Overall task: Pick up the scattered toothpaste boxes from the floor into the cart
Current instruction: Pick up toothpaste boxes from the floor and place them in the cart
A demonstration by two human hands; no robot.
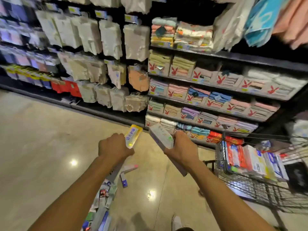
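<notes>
- Toothpaste boxes (104, 195) lie scattered in a loose pile on the glossy floor (41, 139) at about 7 o'clock, partly hidden under the left forearm.
- One pink-tipped box (129, 168) lies at the far edge of that pile, near 6 o'clock, with a small blue-ended box (124, 180) just beside it.
- Left hand (115, 147), at 7 o'clock, has its fingers curled round a yellow box (133, 137), which sticks out away from the person.
- Right hand (181, 147), at 5 o'clock, grips a white box (160, 137) by its long side; the box tilts up toward 12 o'clock.
- Both held boxes are off the floor and apart from each other.
- Wire cart (250, 185) stands at 4 o'clock, to the right of the right arm.
- Packed boxes (246, 157) stand on edge in a row inside the cart.
- Shelves (216, 55) from 12 to 3 o'clock carry folded towels (183, 65) in stacks.
- Hanging packs (110, 39) fill the wall from 9 to 12 o'clock, blurred.
- A shoe (176, 222) shows at 6 o'clock on the bottom edge.
</notes>
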